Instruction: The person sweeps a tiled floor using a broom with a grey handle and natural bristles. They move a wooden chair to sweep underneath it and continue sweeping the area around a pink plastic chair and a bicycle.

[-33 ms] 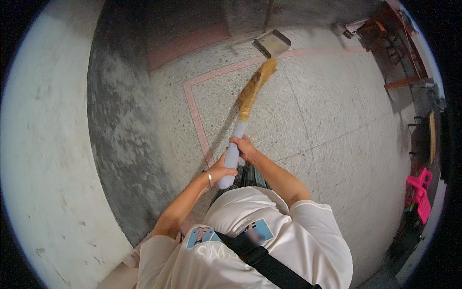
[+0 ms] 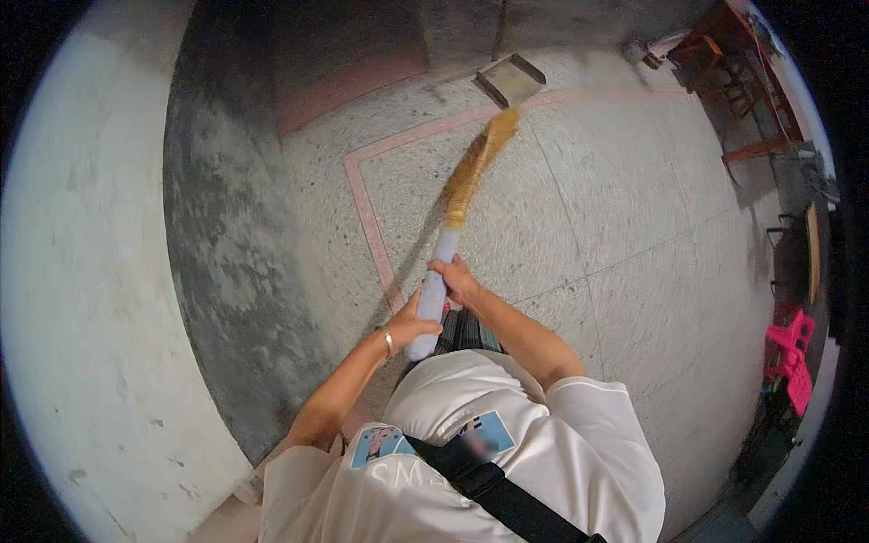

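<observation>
A broom point(image 2: 469, 181) with yellow-brown bristles and a pale, wrapped handle slants away from me over the floor. My left hand point(image 2: 412, 322), with a bracelet at its wrist, is closed round the lower end of the handle. Higher up, just below the bristles, my right hand point(image 2: 455, 279) grips the same handle. The bristle tips reach close to the open edge of a dustpan point(image 2: 513, 81) on the floor beyond; whether they touch it I cannot tell.
The speckled floor point(image 2: 634, 199) carries a pink border stripe point(image 2: 364, 213). A dark-based, white-topped wall point(image 2: 226, 226) runs along my left. Wooden furniture point(image 2: 760, 149) stands at the far right, with a bright pink plastic object point(image 2: 792, 362) nearer on that side.
Both hands and the broom handle have shifted very slightly to the left and toward me. The grip is the same.
</observation>
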### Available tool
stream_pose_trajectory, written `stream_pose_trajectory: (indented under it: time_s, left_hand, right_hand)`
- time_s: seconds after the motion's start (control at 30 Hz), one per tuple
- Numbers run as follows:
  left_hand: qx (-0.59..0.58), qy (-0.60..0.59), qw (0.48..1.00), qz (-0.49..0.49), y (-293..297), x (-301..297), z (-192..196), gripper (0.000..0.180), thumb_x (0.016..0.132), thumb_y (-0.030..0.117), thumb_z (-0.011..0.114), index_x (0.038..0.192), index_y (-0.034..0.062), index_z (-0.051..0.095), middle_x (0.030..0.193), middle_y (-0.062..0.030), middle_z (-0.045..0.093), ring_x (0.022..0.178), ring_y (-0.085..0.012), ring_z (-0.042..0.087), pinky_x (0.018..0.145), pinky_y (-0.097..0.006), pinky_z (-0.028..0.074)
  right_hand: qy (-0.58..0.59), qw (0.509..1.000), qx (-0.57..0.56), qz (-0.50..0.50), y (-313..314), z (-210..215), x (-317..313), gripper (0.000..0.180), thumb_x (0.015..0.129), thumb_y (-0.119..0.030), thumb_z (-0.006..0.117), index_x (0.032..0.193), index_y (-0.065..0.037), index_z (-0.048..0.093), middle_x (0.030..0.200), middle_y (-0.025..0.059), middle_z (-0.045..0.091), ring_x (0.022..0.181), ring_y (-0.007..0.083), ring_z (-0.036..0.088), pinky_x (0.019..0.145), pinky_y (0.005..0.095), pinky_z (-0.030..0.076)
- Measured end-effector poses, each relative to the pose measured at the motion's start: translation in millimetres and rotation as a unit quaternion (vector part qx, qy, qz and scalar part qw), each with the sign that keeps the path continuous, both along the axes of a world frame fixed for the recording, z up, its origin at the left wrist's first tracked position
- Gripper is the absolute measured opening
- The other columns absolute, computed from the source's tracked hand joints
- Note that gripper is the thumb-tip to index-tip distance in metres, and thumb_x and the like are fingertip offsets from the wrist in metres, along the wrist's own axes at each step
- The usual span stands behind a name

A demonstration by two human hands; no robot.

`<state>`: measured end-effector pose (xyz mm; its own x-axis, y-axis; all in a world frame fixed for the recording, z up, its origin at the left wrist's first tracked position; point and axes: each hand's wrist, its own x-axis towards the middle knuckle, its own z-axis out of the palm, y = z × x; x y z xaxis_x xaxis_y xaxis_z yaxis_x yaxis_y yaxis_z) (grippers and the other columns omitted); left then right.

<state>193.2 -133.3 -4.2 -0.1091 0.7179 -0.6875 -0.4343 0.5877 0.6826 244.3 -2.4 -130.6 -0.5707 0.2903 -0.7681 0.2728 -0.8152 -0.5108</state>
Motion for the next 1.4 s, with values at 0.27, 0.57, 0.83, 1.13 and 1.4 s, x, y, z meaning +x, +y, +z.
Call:
stream_pose_trajectory:
  time_s: [0.27, 0.57, 0.83, 1.13, 1.4]
  left_hand:
    - [-0.058, -0.016, 0.995, 0.074, -55.2, 14.6, 42.1, 0.076, 0.068, 0.006, 0.062, 0.130, 0.0130, 0.018, 0.105, -0.0104, 0.043, 0.083, -0.0206, 0.051, 0.064, -0.036, 0.049]
    - [-0.043, -0.170, 0.985, 0.008, 4.9, 47.7, 10.1, 0.052, 0.072, 0.012, 0.061, 0.113, 0.0139, 0.029, 0.087, -0.0090, 0.045, 0.066, -0.0212, 0.054, 0.049, -0.038, 0.052]
    - [0.007, -0.109, 0.992, -0.066, 34.3, 46.3, 27.3, 0.067, 0.072, 0.011, 0.059, 0.126, 0.0179, 0.020, 0.095, -0.0079, 0.042, 0.082, -0.0222, 0.051, 0.052, -0.039, 0.051]
    - [-0.113, -0.091, 0.938, -0.314, 71.7, -73.5, 115.7, 0.081, 0.067, 0.015, 0.062, 0.134, 0.0159, 0.017, 0.107, -0.0093, 0.042, 0.086, -0.0193, 0.050, 0.055, -0.035, 0.052]
    - [-0.215, 0.010, 0.879, -0.426, 146.7, -150.9, 141.5, 0.078, 0.064, 0.018, 0.059, 0.132, 0.0129, 0.022, 0.104, -0.0107, 0.045, 0.088, -0.0218, 0.050, 0.055, -0.035, 0.050]
  right_hand:
    - [0.043, 0.999, 0.012, 0.013, -75.8, 14.2, -17.1, 0.060, 0.064, -0.010, 0.065, 0.114, 0.003, 0.034, 0.096, 0.0165, 0.051, 0.080, 0.0257, 0.053, 0.064, 0.0371, 0.048]
    - [-0.042, 0.997, 0.054, -0.046, -12.4, 0.5, 50.0, 0.040, 0.065, -0.006, 0.061, 0.101, 0.002, 0.045, 0.077, 0.0113, 0.054, 0.063, 0.0217, 0.053, 0.053, 0.0358, 0.046]
    - [-0.014, 0.981, 0.105, -0.165, 21.5, 48.4, 66.9, 0.038, 0.065, -0.008, 0.062, 0.098, 0.001, 0.047, 0.079, 0.0121, 0.053, 0.064, 0.0243, 0.053, 0.055, 0.0378, 0.046]
    - [0.009, 0.949, -0.235, -0.212, 5.6, 51.9, 14.4, 0.025, 0.068, -0.016, 0.060, 0.087, -0.004, 0.048, 0.082, 0.0096, 0.049, 0.076, 0.0247, 0.050, 0.069, 0.0415, 0.045]
    - [0.137, 0.889, -0.393, -0.190, 36.0, 68.2, -76.5, 0.017, 0.076, -0.016, 0.051, 0.084, -0.002, 0.047, 0.080, 0.0098, 0.050, 0.076, 0.0245, 0.052, 0.078, 0.0396, 0.046]
